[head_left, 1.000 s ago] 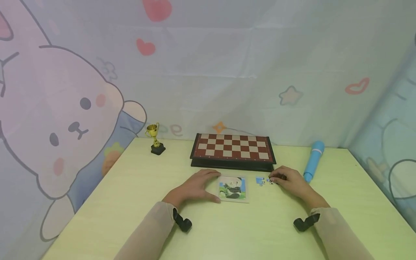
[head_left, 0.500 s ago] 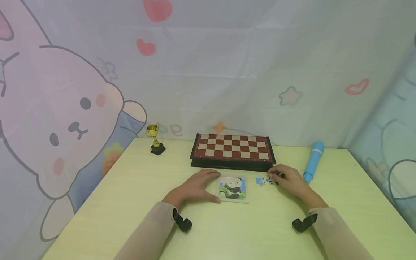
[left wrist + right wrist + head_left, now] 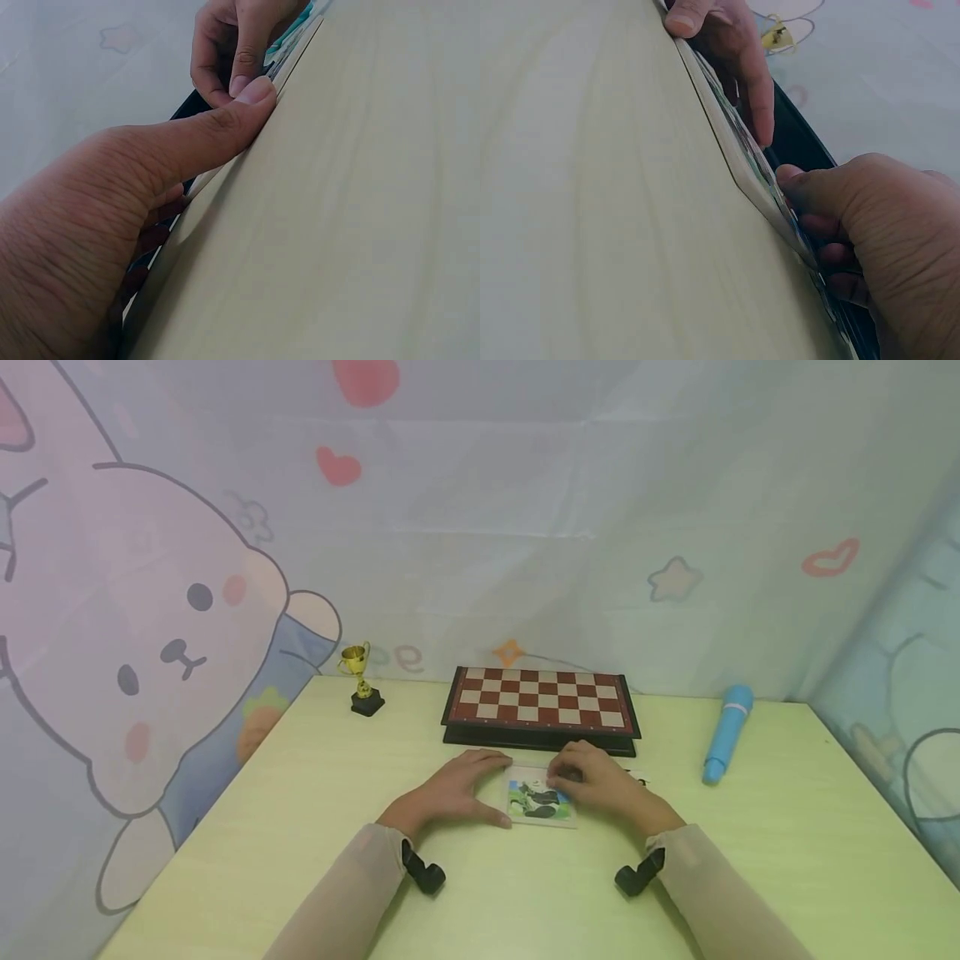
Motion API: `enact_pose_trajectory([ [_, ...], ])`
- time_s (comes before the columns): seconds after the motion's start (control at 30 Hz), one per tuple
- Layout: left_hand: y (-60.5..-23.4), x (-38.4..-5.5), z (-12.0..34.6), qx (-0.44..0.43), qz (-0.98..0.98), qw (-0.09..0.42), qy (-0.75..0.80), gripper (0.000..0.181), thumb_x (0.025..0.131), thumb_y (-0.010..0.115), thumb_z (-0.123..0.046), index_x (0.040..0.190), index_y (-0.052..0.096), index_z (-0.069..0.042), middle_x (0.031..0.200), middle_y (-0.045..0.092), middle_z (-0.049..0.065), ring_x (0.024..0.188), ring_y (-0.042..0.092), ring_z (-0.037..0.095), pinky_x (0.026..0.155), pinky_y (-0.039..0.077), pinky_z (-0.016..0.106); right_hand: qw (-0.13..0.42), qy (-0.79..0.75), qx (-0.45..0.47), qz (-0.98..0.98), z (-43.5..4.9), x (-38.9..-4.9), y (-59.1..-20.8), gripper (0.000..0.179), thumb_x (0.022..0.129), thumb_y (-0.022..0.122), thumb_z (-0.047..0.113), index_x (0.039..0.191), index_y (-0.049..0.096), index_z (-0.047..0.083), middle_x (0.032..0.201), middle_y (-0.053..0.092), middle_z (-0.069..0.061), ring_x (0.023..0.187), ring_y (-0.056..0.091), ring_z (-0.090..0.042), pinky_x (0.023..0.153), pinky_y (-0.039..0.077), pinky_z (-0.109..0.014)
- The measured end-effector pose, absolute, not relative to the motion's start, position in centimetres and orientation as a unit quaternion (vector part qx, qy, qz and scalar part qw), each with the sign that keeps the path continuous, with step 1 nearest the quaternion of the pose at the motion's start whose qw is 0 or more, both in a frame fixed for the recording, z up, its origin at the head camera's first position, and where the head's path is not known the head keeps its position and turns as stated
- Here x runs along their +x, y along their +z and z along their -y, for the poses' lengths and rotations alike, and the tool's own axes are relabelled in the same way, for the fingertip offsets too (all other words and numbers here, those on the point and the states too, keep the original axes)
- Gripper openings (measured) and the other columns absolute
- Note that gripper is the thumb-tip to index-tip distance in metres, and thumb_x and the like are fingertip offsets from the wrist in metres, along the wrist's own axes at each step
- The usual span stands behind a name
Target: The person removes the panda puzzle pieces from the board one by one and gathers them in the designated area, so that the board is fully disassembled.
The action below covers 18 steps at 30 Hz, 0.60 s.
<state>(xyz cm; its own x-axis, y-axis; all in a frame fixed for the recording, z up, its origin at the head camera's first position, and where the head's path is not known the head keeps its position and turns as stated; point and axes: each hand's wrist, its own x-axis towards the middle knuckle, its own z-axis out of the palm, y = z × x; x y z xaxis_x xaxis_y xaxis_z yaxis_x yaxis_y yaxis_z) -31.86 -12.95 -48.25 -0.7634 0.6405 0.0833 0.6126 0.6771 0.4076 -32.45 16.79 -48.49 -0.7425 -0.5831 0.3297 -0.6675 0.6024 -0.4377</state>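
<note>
In the head view a square panda jigsaw puzzle point(image 3: 540, 810) lies flat in its pale frame on the table. My left hand point(image 3: 453, 789) holds the frame's left side, thumb near the lower corner and fingers at the upper one. Over the puzzle's upper right part, my right hand point(image 3: 596, 781) pinches with thumb and index finger, its fingertips close on the picture; the small puzzle piece between them is mostly hidden. A loose black-and-white puzzle piece point(image 3: 640, 778) shows just beyond the right hand. The right wrist view catches the frame point(image 3: 742, 176) edge-on, between both hands.
Behind the hands lies a red-and-white chessboard box point(image 3: 540, 702). A gold trophy cup point(image 3: 362, 677) stands at the back left. On the right is a blue toy microphone point(image 3: 727, 735). A printed cloth point(image 3: 487, 527) hangs behind the yellow table point(image 3: 540, 902).
My right hand has moved left from the loose pieces to over the puzzle's upper right. The left hand has stayed at the frame.
</note>
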Motion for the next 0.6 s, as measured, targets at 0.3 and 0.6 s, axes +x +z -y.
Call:
enact_pose_trajectory([
  [0.3,-48.09,-31.83,12.82,0.343,-0.915,0.032,0.21,0.104,0.071,0.073,-0.077,0.154,0.042,-0.023,0.157,0.039,-0.003,0.146,0.032,0.02,0.118,0.029,0.045,0.108,0.267,0.374,0.881,-16.98,-32.63,-48.84,0.006,0.093,0.074,0.029,0.096,0.073,0.024,0.092,0.06,0.009,0.083,0.046,-0.008,0.07,0.046,-0.029],
  [0.6,-48.17,-31.72,12.87,0.34,-0.915,0.033,0.212,0.104,0.07,0.072,-0.078,0.154,0.043,-0.024,0.157,0.04,-0.003,0.145,0.032,0.02,0.118,0.029,0.045,0.102,0.258,0.362,0.89,-16.73,-32.35,-48.96,0.006,0.094,0.074,0.028,0.096,0.072,0.023,0.092,0.06,0.011,0.087,0.045,-0.009,0.075,0.047,-0.032],
])
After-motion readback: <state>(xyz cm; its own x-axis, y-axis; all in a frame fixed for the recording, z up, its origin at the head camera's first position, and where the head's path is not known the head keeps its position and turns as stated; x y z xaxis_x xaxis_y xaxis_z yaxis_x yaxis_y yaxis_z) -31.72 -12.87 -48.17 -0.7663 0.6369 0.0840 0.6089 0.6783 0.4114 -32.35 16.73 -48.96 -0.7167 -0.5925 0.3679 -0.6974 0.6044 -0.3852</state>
